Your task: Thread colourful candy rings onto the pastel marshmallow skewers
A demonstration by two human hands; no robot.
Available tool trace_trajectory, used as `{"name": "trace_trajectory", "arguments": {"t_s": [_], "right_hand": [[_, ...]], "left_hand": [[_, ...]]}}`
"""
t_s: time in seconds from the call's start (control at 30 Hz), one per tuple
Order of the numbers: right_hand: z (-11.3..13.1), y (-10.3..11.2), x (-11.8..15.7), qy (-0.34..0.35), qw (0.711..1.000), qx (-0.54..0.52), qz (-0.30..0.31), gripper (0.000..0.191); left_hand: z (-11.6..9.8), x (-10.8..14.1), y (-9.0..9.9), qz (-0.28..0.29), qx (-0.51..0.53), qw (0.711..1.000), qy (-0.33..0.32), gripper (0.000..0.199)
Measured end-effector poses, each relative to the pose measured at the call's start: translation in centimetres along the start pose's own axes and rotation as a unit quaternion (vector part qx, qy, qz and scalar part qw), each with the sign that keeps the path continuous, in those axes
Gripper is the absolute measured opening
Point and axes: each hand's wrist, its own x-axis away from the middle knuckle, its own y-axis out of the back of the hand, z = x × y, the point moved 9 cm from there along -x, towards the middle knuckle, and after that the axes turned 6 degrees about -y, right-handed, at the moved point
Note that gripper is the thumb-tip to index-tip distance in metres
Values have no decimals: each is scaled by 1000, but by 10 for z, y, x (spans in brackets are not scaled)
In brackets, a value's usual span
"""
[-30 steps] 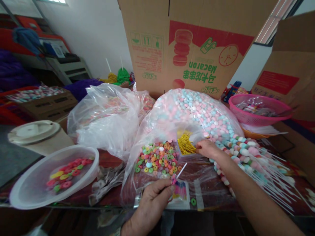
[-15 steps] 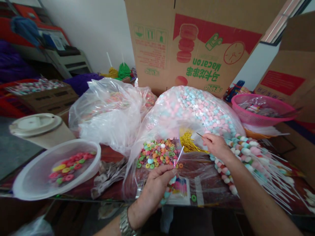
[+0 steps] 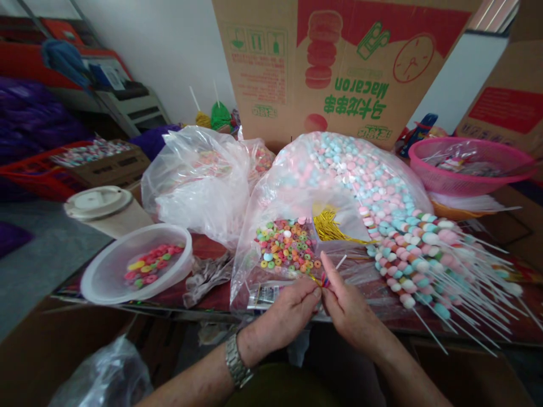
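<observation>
My left hand (image 3: 294,308) is closed around a bagged candy skewer, most of which my fingers hide. Its white stick (image 3: 341,261) pokes out past the gathered wrapper (image 3: 324,279). Against that gathered neck, my right hand (image 3: 350,314) pinches a gold twist tie (image 3: 314,278), its forefinger pointing up. Just beyond the hands lie many ring-shaped candies (image 3: 288,246) in several colours. To their right, a pile of gold twist ties (image 3: 330,225) rests in a shallow white tray (image 3: 358,229).
Finished-looking candy skewers (image 3: 424,260) are heaped at right. Behind is a clear bag of pastel candies (image 3: 360,169). A translucent bowl (image 3: 95,280) and a lidded cup (image 3: 99,203) stand at left, a pink basket (image 3: 470,169) at right. A large carton (image 3: 271,73) rises behind.
My right hand has come from beside the twist-tie pile down to my left hand, bringing a gold tie to the wrapper's neck. The camera view has shifted slightly.
</observation>
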Motion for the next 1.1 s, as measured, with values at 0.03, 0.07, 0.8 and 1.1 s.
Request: {"name": "trace_trajectory", "arguments": {"t_s": [0.03,0.07,0.8,1.1], "right_hand": [[-1,-2,2,3,1000,-2,-12,64],[-3,-3,4,1,999,-13,-33,66],[64,3,34,214,956,64,-190,19],[37,-30,15,-62,964,-249,-64,25]], "left_hand": [[1,0,0,-5,0,1000,-2,31],[2,0,2,-20,10,1000,2,32],[-9,25,68,-183,55,981,12,59],[-47,58,70,-19,76,997,29,61]]}}
